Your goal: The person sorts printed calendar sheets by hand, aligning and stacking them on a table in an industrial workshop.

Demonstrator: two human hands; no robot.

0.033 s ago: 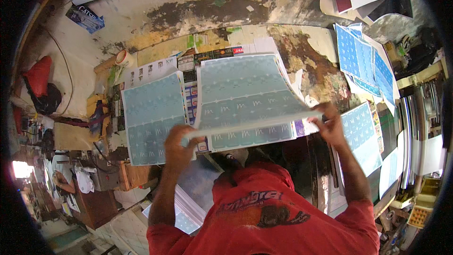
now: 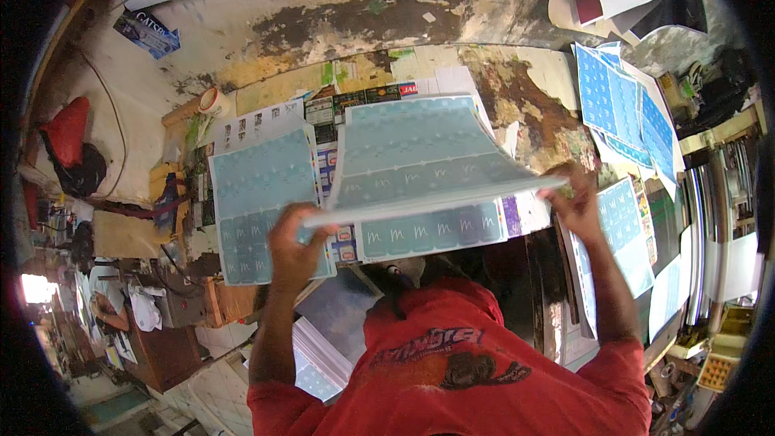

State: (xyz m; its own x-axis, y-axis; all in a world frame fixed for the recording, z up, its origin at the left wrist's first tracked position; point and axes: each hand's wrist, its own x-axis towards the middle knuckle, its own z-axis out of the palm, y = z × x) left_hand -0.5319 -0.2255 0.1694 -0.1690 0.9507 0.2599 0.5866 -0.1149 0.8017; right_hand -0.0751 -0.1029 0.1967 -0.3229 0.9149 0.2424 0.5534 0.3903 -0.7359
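I have my left hand (image 2: 295, 246) clamped on the near left corner of a stack of pale blue printed sheets (image 2: 420, 161), and my right hand (image 2: 577, 198) closed on its right edge; the stack is lifted and bowed above the worktable (image 2: 517, 89); to the left of the stack a separate blue sheet (image 2: 262, 202) lies flat on the table; to the right of the stack more blue sheets (image 2: 617, 105) overlap near the table's edge; beyond the stack's left side sits a roll of tape (image 2: 214, 101); under the stack, coloured printed sheets (image 2: 355, 101) show.
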